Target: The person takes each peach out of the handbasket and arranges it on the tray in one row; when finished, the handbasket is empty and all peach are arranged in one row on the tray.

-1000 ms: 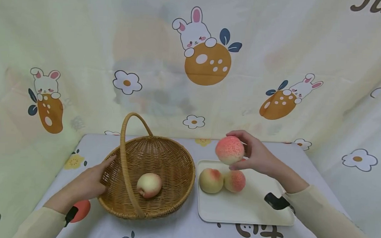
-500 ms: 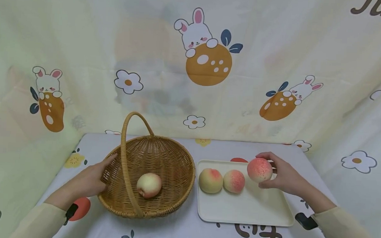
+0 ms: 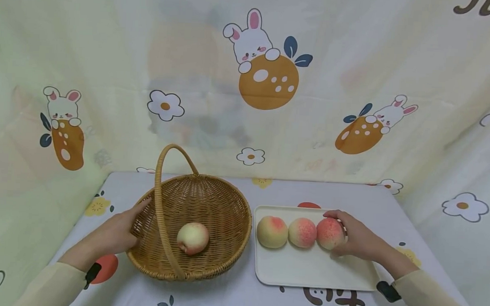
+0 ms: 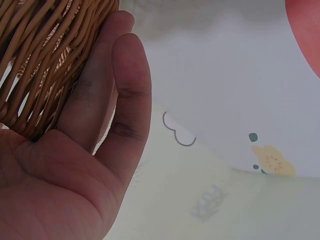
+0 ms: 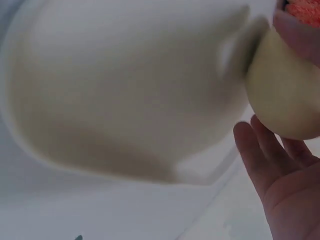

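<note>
My right hand (image 3: 358, 238) is curved around a pink-and-cream peach (image 3: 330, 234), low over the cream tray (image 3: 305, 270). In the right wrist view the thumb lies across the peach (image 5: 282, 95), while the other fingertips (image 5: 245, 132) are close beneath it. Two more peaches line up to its left: a yellowish one (image 3: 272, 232) and a pinker one (image 3: 302, 232). My left hand (image 3: 118, 232) rests against the left side of a wicker basket (image 3: 226, 207), its fingers (image 4: 131, 95) fairly straight along the weave. A pale round fruit (image 3: 193, 238) lies inside the basket.
The basket's tall arched handle (image 3: 160, 204) rises on its left half. A white patterned cloth (image 3: 205, 302) covers the table. Behind it hangs a cream curtain (image 3: 200, 55) printed with rabbits and flowers. Both wrists carry small black devices.
My right hand has carried the peach rightward, then down to the tray, beside the other two peaches. The left hand and the basket have stayed in place.
</note>
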Tool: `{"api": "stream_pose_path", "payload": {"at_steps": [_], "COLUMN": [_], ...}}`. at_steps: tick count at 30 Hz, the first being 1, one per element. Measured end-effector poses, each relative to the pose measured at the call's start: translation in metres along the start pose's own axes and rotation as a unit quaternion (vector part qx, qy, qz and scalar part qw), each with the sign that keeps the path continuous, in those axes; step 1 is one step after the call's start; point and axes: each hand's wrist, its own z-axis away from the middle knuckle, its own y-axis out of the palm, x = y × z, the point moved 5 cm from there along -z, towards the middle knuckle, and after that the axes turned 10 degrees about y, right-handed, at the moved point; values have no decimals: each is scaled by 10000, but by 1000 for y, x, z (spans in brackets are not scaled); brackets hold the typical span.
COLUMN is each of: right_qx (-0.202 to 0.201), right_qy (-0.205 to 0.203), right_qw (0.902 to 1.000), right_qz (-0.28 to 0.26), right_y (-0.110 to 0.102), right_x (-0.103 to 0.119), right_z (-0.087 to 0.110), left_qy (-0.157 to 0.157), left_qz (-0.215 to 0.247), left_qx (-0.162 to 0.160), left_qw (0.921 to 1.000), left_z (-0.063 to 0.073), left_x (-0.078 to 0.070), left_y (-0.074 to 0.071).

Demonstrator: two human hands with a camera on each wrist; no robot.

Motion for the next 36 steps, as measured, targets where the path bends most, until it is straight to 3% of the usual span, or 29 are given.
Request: {"api": "stream_pose_path", "payload": {"at_steps": [10,19,22,28,32,36], "right_qx": [439,399,245,228,530,910], "right_qy": [187,-37,-187,-720,-1111,-1403], "right_qw": [9973,9984,9989,9936,9824,9706], "right_qz": [-560,-390,-340,-846,-1404,-1729], "right_y": [-9,-13,-24,-40,-31,-9], "right_x": [-7,7,33,119,169,210], "right_z": [8,3,-5,-33,-50,-62], "left_qy": [87,96,68,52,118,173], "left_qz": [-113,-162,-121,-126,-168,-186], "left_qx": [-5,-24,-18,-57,-79,-90], "left_qw": [9999,9998,9999,9999,9998,9996], "left_z": [-1,0,0,3,2,1], "left_x": [0,0,0,0,-1,-2], "left_y": [-1,-1,-1,-2,-2,-2]}}
